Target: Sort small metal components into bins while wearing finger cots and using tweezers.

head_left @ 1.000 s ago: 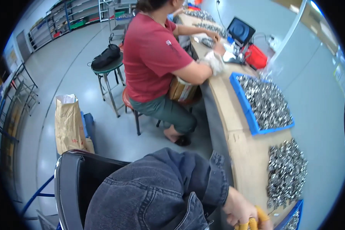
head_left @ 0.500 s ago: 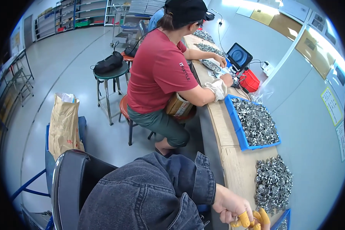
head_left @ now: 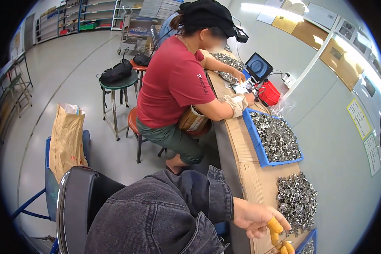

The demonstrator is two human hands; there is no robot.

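Left hand (head_left: 260, 215), right hand (head_left: 286, 247) beside metal-parts pile (head_left: 297, 204); I can't tell either grip; likely fingertip handling, next move needing precision.

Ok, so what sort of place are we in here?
Most likely a small-parts workshop or factory room: a loose pile of small metal parts and a blue tray full of similar-looking pieces lie on a long bench, and a co-worker sits there near a small screen.
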